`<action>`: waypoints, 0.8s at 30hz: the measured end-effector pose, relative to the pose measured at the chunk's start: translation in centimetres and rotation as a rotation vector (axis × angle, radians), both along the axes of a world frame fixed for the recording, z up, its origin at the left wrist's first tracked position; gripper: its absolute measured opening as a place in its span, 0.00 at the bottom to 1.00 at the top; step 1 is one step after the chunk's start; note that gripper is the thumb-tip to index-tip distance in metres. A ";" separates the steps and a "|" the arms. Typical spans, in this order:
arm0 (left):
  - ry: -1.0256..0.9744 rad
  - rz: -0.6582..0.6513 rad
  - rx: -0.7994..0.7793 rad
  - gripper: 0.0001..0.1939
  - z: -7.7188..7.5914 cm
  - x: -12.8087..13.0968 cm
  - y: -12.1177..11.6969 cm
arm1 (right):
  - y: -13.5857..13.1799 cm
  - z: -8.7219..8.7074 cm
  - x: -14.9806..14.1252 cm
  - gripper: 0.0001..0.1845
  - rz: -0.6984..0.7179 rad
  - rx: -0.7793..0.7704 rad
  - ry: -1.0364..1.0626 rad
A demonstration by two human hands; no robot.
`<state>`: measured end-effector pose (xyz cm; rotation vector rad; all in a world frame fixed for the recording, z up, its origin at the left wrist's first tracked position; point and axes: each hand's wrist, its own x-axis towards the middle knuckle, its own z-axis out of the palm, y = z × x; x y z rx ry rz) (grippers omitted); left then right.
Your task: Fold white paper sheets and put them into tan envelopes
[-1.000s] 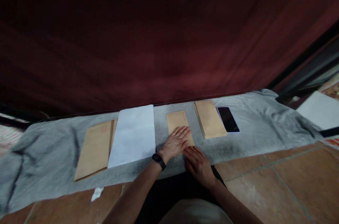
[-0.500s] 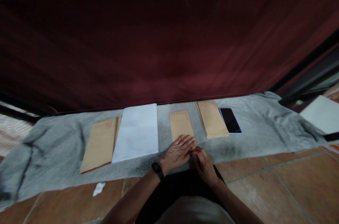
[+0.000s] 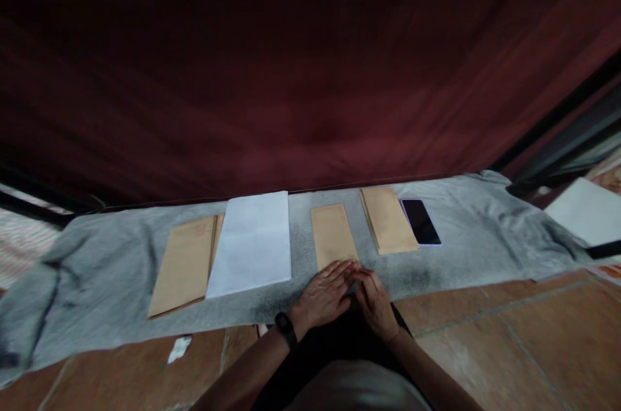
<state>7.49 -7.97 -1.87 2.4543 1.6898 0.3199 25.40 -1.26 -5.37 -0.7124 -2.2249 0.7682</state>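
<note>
A brown paper envelope (image 3: 334, 234) lies on the grey cloth in front of me, its near end covered by my fingers. My left hand (image 3: 328, 291), with a dark band on the wrist, rests flat across that end, fingers stretched out. Beside it, my right hand (image 3: 376, 301) has its fingers bent and pinched together at the envelope's near right corner. Both hands touch or nearly touch at the fingertips. What exactly lies under the fingers is hidden.
White paper sheets (image 3: 251, 244) lie left of the envelope, beside a pile of brown envelopes (image 3: 182, 262). To the right are another envelope stack (image 3: 389, 220) and a phone (image 3: 421, 222). Grey cloth (image 3: 485, 236) runs beneath them; a dark red curtain (image 3: 310, 107) hangs behind.
My left hand has slid back toward me along the envelope, uncovering more of it. The right hand stays at the near right corner with its fingers pinched.
</note>
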 end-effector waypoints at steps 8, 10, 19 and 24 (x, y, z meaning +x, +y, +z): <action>-0.051 -0.007 -0.017 0.34 -0.6 -0.3 -0.3 | -0.1 0.8 0.2 0.23 0.084 0.009 -0.070; -0.072 0.000 -0.014 0.34 -1.0 -0.4 -0.5 | 0.2 1.3 0.1 0.24 0.121 0.033 -0.105; -0.088 0.004 -0.020 0.32 -1.0 -0.7 -1.1 | 3.4 2.3 -1.0 0.27 0.335 0.095 -0.328; -0.057 0.007 -0.011 0.36 -0.7 -0.7 -1.5 | 5.5 2.4 -2.5 0.26 0.357 0.144 -0.395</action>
